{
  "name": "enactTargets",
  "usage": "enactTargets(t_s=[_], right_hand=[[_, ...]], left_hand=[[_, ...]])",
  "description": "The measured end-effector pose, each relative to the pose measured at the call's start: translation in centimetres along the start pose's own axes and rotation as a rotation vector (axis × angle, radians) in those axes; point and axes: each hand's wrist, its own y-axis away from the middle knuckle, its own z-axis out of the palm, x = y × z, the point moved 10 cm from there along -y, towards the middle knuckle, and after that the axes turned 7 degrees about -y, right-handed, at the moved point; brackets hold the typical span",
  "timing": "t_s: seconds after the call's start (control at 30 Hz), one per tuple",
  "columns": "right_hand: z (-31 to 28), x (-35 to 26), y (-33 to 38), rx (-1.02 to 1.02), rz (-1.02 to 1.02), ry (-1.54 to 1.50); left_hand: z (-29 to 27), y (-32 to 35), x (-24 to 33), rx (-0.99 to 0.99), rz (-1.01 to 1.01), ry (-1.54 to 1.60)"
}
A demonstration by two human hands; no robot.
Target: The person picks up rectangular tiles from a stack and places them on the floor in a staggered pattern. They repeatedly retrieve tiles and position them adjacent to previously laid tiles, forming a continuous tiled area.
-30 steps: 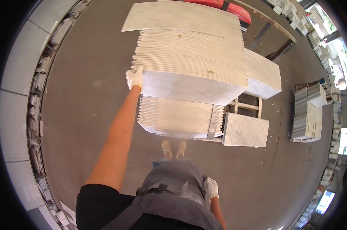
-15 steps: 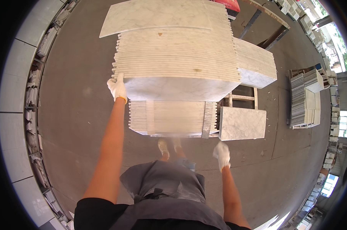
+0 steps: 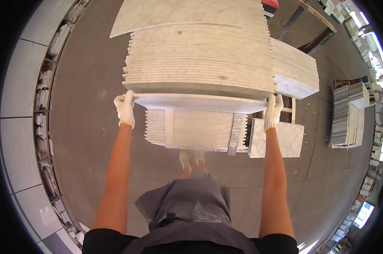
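A white marble slab (image 3: 200,102) is tilted away from the front of a large stack of upright slabs (image 3: 200,55), with a narrow gap behind its top edge. White-gloved, my left hand (image 3: 125,111) is closed round its left end. At the opposite end my right hand (image 3: 273,114), gloved too, grips the same slab. A lower bundle of slabs (image 3: 202,129) with strips across it stands below and nearer me. One broad slab (image 3: 174,15) lies flat across the far top of the large stack.
A shorter row of slabs (image 3: 297,67) adjoins the stack's right side. A single slab (image 3: 280,139) leans beside the lower bundle. Farther right stands another loaded pallet (image 3: 348,114). A metal frame (image 3: 312,29) is at the back right; shelving (image 3: 43,97) lines the left.
My right hand has risen from low on the right to the slab's right end. The front slab has come away from the stack toward me, with my left hand still at its left end.
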Motion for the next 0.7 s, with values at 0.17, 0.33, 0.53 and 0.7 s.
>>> enactTargets(t_s=[0.17, 0.33, 0.53, 0.7], right_hand=[[-1.1, 5.9, 2.1, -0.092, -0.058, -0.077], [-0.6, 15.4, -0.1, -0.274, -0.138, -0.169], [0.1, 22.6, -2.5, -0.4, 0.039, -0.356], [0.9, 21.3, -1.3, -0.374, 0.143, -0.293]], left_hand=[[-2.4, 1.8, -1.0, -0.199, 0.035, -0.17], [-2.0, 2.5, -5.6, -0.456, 0.114, -0.647], [-1.6, -1.5, -11.9, -0.369, 0.07, -0.351], [-2.1, -1.5, -11.4, -0.37, 0.138, -0.424]])
